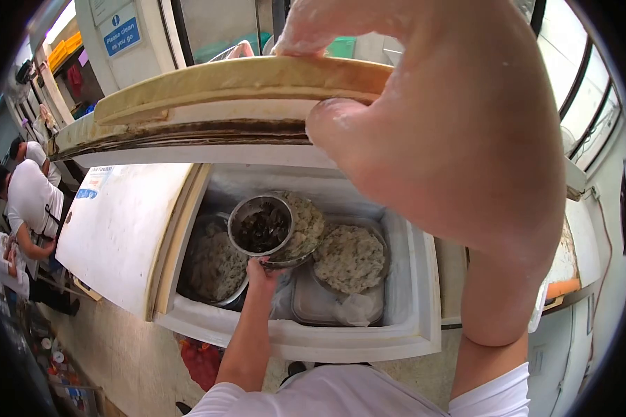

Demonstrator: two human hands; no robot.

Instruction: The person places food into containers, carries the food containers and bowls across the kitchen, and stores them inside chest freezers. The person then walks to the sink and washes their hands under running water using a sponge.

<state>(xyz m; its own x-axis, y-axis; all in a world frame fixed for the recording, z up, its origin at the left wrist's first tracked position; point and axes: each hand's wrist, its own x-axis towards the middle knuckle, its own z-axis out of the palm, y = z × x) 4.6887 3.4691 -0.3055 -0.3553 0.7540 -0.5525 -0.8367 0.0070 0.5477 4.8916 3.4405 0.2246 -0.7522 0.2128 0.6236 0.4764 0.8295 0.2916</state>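
Head view: our right hand point(459, 139) clamps the lid point(243, 82), best held firm; our left grip point(263, 271) closes on the small bowl's point(236, 238) near side, over the freezer point(292, 342). We need it level, lest dark pieces point(263, 228) spill.

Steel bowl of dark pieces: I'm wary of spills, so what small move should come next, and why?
Probably keep the steel bowl level and firm up the left hand's support: that hand is only at its near side, a pale mound lies close by, and the right hand holds the lid.
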